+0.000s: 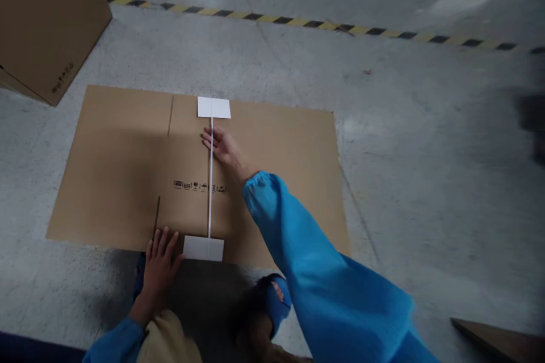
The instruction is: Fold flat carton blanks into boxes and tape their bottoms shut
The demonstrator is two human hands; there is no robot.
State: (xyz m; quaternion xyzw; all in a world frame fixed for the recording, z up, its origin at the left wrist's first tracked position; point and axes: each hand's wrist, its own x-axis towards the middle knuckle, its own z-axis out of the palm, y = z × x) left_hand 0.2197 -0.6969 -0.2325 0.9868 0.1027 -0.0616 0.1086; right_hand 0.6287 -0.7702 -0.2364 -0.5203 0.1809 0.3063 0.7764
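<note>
A large flat cardboard carton [293, 159] lies on the floor, with a thin white strap [210, 198] running across it. White cardboard pads sit beneath the strap at the far edge [219, 109] and the near edge [198, 248]. My right hand [225, 147] is by the strap near the far pad, its fingers loosely extended and the strap crossing over them. Flat on the carton's near edge, left of the near pad, rests my left hand [160, 258] with fingers spread. Both arms wear blue sleeves.
A big brown carton [46, 17] stands at the upper left. Yellow-and-black tape [255, 16] crosses the grey concrete floor [426, 181]. My knee [279, 298] is close to the carton's near edge. A brown piece [502, 340] pokes in at lower right.
</note>
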